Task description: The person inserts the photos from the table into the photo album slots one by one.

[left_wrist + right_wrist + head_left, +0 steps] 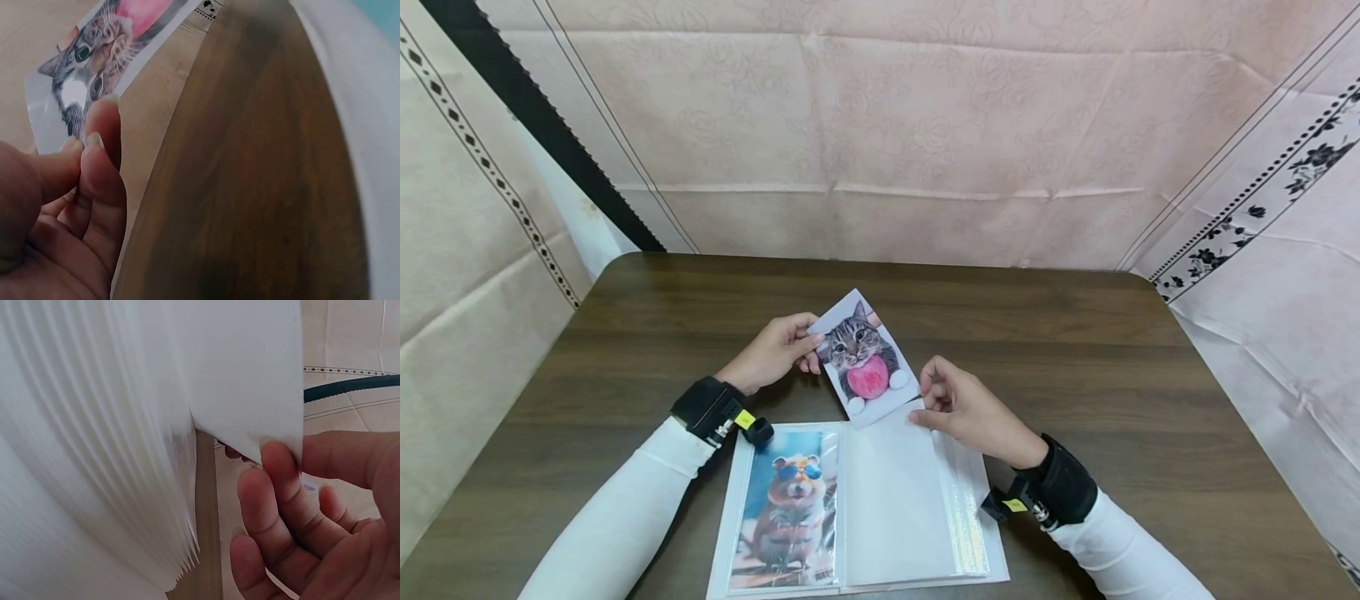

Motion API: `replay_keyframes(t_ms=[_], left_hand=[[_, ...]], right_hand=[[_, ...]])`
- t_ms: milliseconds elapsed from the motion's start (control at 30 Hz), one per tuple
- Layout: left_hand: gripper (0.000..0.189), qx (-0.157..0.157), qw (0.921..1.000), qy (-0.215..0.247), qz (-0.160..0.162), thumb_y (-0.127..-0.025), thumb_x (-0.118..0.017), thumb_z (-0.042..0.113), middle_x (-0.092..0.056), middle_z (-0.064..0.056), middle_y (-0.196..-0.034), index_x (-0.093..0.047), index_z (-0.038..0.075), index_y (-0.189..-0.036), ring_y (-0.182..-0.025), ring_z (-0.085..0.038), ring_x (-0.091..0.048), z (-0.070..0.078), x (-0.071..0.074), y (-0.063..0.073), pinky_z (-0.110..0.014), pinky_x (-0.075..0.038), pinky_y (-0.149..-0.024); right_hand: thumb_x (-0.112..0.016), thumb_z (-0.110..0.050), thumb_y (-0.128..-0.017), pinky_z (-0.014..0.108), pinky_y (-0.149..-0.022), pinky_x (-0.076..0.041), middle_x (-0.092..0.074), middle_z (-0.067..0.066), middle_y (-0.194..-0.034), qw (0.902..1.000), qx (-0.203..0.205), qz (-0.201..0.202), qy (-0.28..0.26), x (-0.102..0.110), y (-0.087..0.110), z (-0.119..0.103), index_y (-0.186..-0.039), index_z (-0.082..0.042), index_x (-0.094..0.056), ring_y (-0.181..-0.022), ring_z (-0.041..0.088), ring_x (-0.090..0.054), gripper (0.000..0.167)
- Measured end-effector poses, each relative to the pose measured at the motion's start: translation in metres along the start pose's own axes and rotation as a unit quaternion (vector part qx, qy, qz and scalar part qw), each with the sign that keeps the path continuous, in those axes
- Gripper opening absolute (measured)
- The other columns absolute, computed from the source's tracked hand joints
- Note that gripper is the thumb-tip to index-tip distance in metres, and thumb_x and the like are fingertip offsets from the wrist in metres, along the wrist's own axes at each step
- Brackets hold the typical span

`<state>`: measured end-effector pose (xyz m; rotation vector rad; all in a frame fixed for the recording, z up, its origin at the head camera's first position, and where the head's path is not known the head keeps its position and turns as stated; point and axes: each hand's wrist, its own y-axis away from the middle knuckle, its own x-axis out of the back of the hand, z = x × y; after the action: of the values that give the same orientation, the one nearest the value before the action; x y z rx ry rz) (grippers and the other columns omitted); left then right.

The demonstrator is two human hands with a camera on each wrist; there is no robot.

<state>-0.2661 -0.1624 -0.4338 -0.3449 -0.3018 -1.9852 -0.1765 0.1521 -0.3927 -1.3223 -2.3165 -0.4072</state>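
Between thumb and fingers, my left hand (780, 353) pinches a photo card (837, 323) by its left edge. The card shows a tabby cat with a pink ball, and it is tilted over the top of an open photo album (1000, 558). My right hand (973, 410) pinches the upper corner of a white album page (250, 369); the card's lower right corner is close to these fingers. In the left wrist view the thumb and fingertips meet at the cat photo's edge. On the album's left side, a picture of a bear-like animal in sunglasses (790, 508) sits in a clear sleeve.
A dark wooden table (1075, 333) carries the album near its front edge. Light patterned cloth (887, 125) hangs behind the table and at both sides. Many stacked page edges (119, 456) fan out beside the right hand.
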Motion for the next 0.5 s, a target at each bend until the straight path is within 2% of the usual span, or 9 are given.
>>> replay_keyframes(t_ms=[267, 500], left_hand=[[0.022, -0.021, 0.9996, -0.002, -0.017, -0.107, -0.049, 0.012, -0.068, -0.011, -0.089, -0.060, 0.004, -0.123, -0.073, -0.019, -0.067, 0.0006, 0.0027, -0.0040, -0.025, -0.055, -0.069], [0.022, -0.016, 0.9994, -0.003, -0.030, -0.107, -0.049, 0.012, -0.068, -0.011, -0.090, -0.060, 0.004, -0.124, -0.073, -0.019, -0.068, 0.0011, 0.0036, -0.0097, -0.026, -0.056, -0.068]], right_hand=[[-0.077, -0.007, -0.089, 0.022, -0.059, -0.041, -0.055, 0.005, -0.076, 0.9999, -0.012, 0.001, -0.009, 0.0004, -0.0003, -0.0005, -0.105, -0.002, -0.048, -0.070, 0.017, -0.052, 0.033], [-0.077, -0.007, -0.089, 0.022, -0.059, -0.040, -0.055, 0.004, -0.075, 0.9998, -0.017, 0.000, -0.010, -0.0002, -0.0013, 0.0009, -0.105, -0.002, -0.047, -0.070, 0.018, -0.052, 0.034]])
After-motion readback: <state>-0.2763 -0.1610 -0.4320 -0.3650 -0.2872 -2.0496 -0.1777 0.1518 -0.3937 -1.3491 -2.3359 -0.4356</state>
